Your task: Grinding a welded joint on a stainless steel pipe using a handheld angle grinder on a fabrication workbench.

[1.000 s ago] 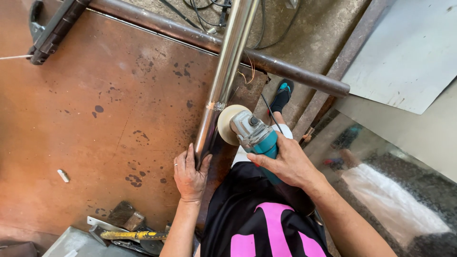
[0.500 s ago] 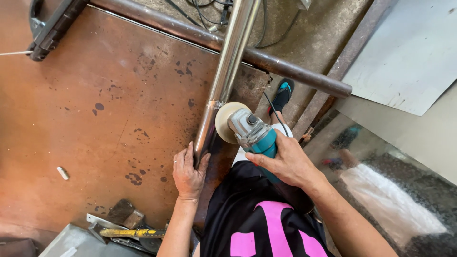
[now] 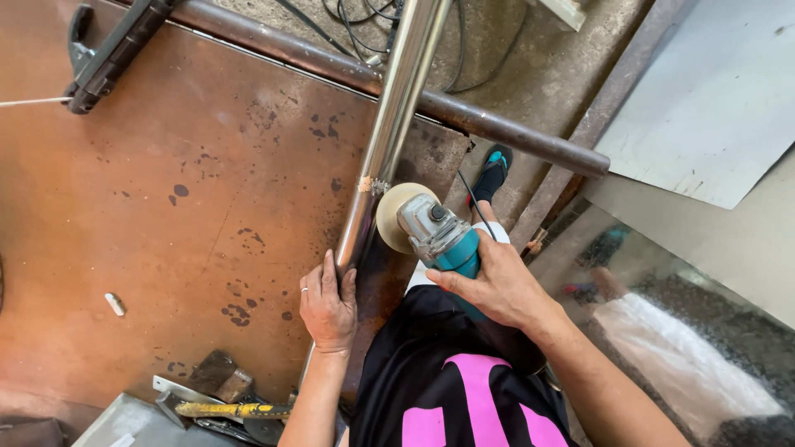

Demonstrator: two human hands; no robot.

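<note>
The left hand [image 3: 327,305] presses down on the near end of a shiny steel tube [image 3: 389,132], which runs away over the rusty table [image 3: 166,215]. Just right of it, the right hand [image 3: 495,285] is wrapped around a teal angle grinder [image 3: 443,240], whose pale disc [image 3: 393,217] touches the tube's right side, just beyond the left hand's fingers.

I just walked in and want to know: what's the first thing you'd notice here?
In the middle, the right hand grips a teal angle grinder whose pale round disc sits against a long shiny steel pipe. The left hand holds that pipe lower down, over a big rusty metal table. At the bottom edge lies a yellow-handled tool.
</note>
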